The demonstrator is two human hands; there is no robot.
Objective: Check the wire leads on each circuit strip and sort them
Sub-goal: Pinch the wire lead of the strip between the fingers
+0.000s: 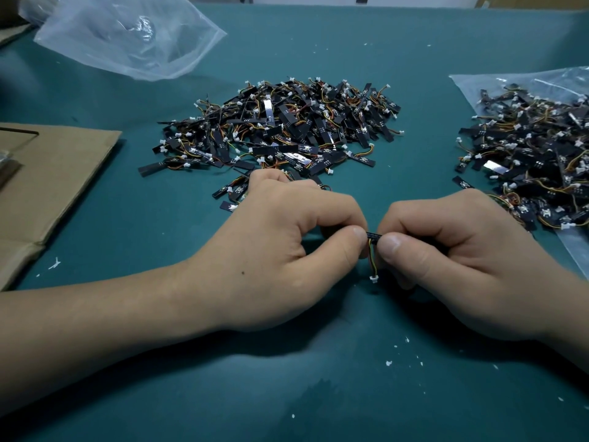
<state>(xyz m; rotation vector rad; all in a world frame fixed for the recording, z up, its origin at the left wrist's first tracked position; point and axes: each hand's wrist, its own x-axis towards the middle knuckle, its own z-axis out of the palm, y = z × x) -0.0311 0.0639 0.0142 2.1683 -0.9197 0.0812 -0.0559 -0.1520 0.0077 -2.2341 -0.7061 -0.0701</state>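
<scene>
Between my two hands I hold one small black circuit strip. My left hand pinches its left end and my right hand pinches its right end, thumbs facing each other. Thin coloured wire leads hang down from the strip and end in a white connector just above the mat. A large loose pile of like strips lies on the mat beyond my left hand. A second pile sits on a clear bag at the right.
The work surface is a teal mat dotted with small white scraps. A crumpled clear plastic bag lies at the back left. Flat brown cardboard covers the left edge. The clear bag under the right pile reaches toward my right wrist.
</scene>
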